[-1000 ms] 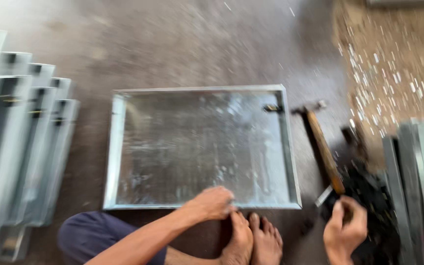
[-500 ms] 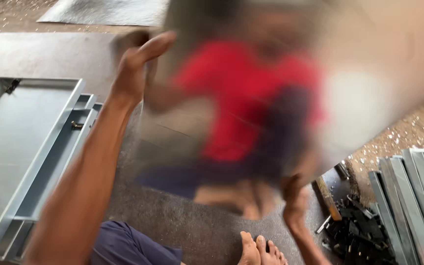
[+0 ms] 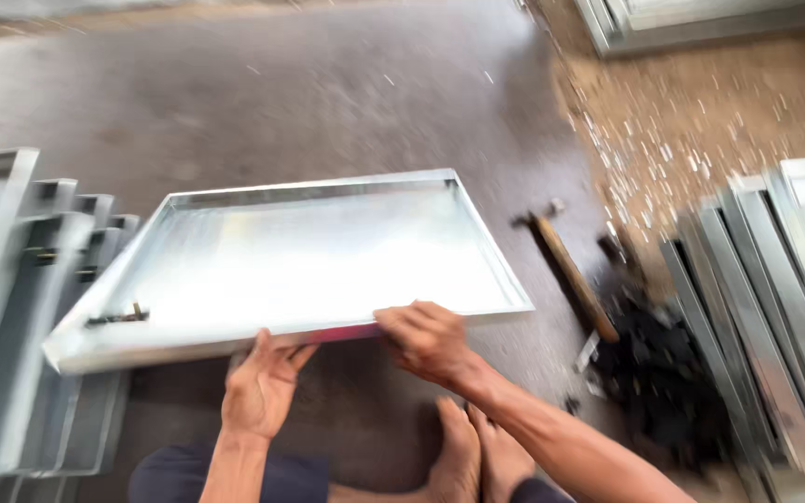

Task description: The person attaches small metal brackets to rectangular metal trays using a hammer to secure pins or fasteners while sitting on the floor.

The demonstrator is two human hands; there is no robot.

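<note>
A shallow rectangular sheet-metal tray (image 3: 300,191) is held tilted above the dark floor, its near edge toward me. My left hand (image 3: 258,387) grips the near rim from below, fingers curled under it. My right hand (image 3: 429,340) clasps the same rim a little to the right, fingers over the top. A small dark fitting (image 3: 118,317) sits inside the tray's near left corner. My bare feet (image 3: 477,456) rest on the floor just below the tray.
Several similar metal trays (image 3: 11,307) lean stacked at the left. More metal panels (image 3: 775,298) stand at the right. A wooden-handled hammer (image 3: 570,275) lies on the floor right of the tray, beside a heap of dark parts (image 3: 663,373). Metal scraps litter the brown ground (image 3: 682,130).
The tray lay flat on the floor a second ago. The view swung away and back; now a tray is lifted off the floor, with both hands on its near rim.
</note>
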